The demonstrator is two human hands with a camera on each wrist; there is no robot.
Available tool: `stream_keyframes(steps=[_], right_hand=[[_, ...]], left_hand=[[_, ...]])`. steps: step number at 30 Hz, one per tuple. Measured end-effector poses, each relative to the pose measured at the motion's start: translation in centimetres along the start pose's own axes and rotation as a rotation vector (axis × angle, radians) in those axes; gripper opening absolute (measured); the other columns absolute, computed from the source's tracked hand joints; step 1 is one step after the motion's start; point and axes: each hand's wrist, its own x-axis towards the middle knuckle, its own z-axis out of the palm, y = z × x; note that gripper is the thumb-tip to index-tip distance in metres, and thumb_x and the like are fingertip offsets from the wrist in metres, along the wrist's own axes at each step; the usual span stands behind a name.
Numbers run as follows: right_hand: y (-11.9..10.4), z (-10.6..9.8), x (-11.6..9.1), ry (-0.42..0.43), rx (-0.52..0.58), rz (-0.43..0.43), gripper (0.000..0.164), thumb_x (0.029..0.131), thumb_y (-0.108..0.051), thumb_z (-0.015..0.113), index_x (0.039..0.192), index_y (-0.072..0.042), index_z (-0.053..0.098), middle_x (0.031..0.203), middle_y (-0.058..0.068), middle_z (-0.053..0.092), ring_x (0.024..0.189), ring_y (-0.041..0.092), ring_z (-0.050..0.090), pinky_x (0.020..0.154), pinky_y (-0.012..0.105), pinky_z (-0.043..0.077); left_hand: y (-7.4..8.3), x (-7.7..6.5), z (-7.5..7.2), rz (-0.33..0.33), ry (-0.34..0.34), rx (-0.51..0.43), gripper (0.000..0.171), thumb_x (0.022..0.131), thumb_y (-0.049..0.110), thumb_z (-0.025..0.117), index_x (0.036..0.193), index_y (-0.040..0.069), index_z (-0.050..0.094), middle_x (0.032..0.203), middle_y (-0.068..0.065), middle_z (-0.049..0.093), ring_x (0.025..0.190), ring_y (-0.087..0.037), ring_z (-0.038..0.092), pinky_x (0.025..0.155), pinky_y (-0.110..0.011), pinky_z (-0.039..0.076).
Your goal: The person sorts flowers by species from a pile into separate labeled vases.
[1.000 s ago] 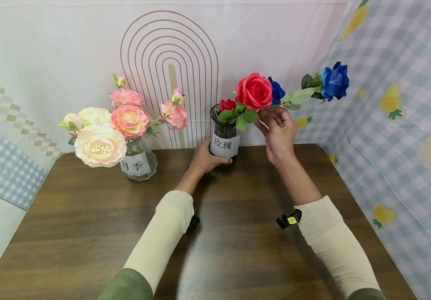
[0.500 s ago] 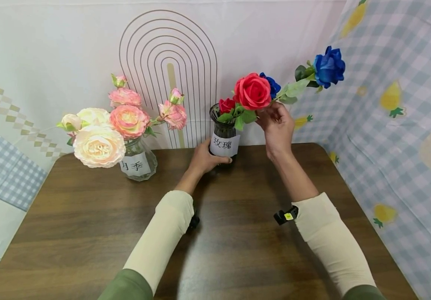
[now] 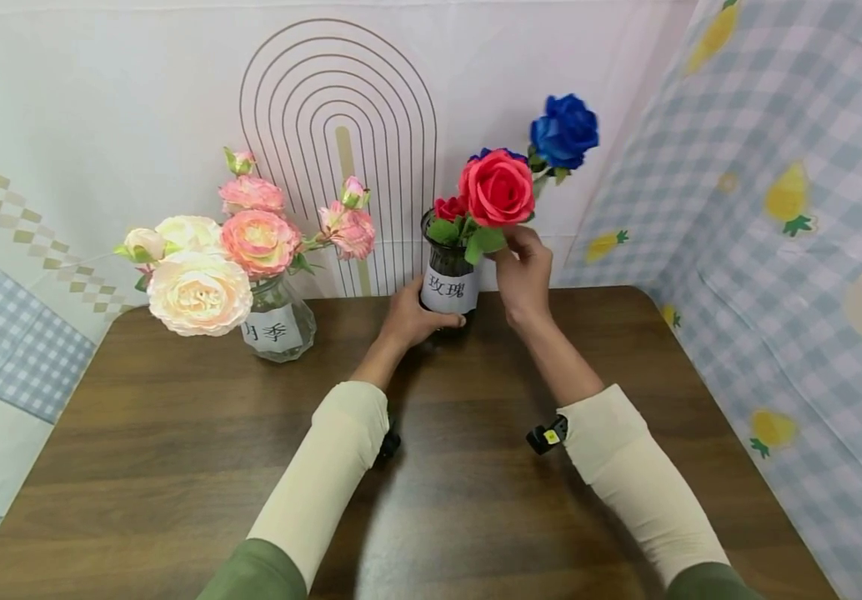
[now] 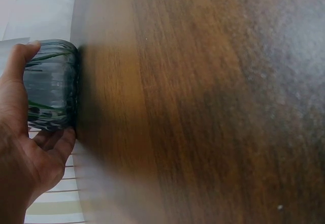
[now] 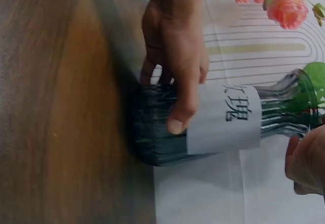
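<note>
My left hand [image 3: 410, 315] grips the lower part of a dark glass vase [image 3: 449, 261] with a white paper label, thumb across its front; the left wrist view shows the fingers round its base. Red roses [image 3: 497, 187] with green leaves stand in the vase, another blue bloom mostly hidden behind the large one. My right hand [image 3: 527, 279] is right beside the vase mouth and pinches the stem of a blue rose [image 3: 564, 132], which leans up to the right. Most of that stem is hidden by the red rose and the fingers. The right wrist view shows the right hand [image 5: 309, 158] near the rim.
To the left stands a clear glass vase [image 3: 298, 333], also labelled, holding cream and pink flowers [image 3: 260, 242] that spread wide. Both vases are near the back edge of the wooden table [image 3: 446, 500], close to a white patterned cloth backdrop [image 3: 521, 50]. A checked cloth [image 3: 799, 275] hangs on the right.
My right hand has moved left toward the vase mouth, and the blue rose has swung left and more upright. The left hand has kept its grip on the vase.
</note>
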Motion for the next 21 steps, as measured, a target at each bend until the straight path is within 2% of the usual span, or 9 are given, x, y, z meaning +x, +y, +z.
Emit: stream_keyframes(steps=[4,8,10,15,18,21], right_hand=[[0.14,0.23,-0.47,0.059,-0.035,-0.063,0.018,0.107,0.005,0.070,0.122,0.010,0.079,0.111,0.003,0.075,0.095,0.000,0.071,0.089,0.027,0.067],[0.10,0.38,-0.50,0.127,-0.019,-0.131,0.015,0.107,0.004,0.072,0.119,0.008,0.079,0.116,0.017,0.079,0.090,0.000,0.072,0.082,0.021,0.064],[0.02,0.44,-0.40,0.114,-0.028,-0.138,0.013,0.108,0.002,0.072,0.116,0.008,0.079,0.111,0.016,0.078,0.084,0.002,0.072,0.078,0.021,0.063],[-0.09,0.38,-0.34,0.070,-0.061,-0.095,0.014,0.104,0.004,0.072,0.113,0.011,0.081,0.103,0.008,0.074,0.080,-0.001,0.072,0.071,0.022,0.063],[-0.08,0.31,-0.30,0.083,-0.014,-0.096,0.015,0.103,0.005,0.074,0.116,0.011,0.079,0.102,0.005,0.075,0.078,0.001,0.072,0.069,0.024,0.064],[-0.08,0.37,-0.17,0.078,0.056,-0.101,0.012,0.104,0.007,0.071,0.115,0.008,0.076,0.097,-0.005,0.076,0.071,0.007,0.070,0.067,0.026,0.063]], left_hand=[[-0.05,0.02,-0.01,0.002,0.003,0.012,0.076,0.079,0.030,0.104,0.142,0.010,0.066,0.128,-0.012,0.077,0.116,-0.029,0.071,0.105,-0.049,0.059],[0.08,-0.05,-0.10,-0.001,0.002,0.016,0.077,0.079,0.030,0.104,0.142,0.009,0.066,0.128,-0.013,0.077,0.116,-0.030,0.071,0.106,-0.049,0.059],[0.14,-0.10,-0.16,-0.003,0.004,0.017,0.077,0.079,0.030,0.104,0.142,0.008,0.066,0.128,-0.013,0.077,0.115,-0.031,0.071,0.105,-0.050,0.059],[0.16,-0.15,-0.22,-0.011,0.000,0.017,0.075,0.079,0.031,0.104,0.141,0.009,0.066,0.127,-0.013,0.077,0.115,-0.031,0.071,0.104,-0.050,0.059],[0.18,-0.14,-0.15,-0.015,-0.005,0.013,0.074,0.080,0.031,0.104,0.140,0.009,0.066,0.128,-0.013,0.077,0.115,-0.031,0.071,0.105,-0.050,0.059],[0.23,-0.07,-0.17,-0.013,-0.004,0.012,0.074,0.080,0.030,0.103,0.141,0.009,0.066,0.128,-0.013,0.077,0.115,-0.031,0.071,0.105,-0.050,0.059]])
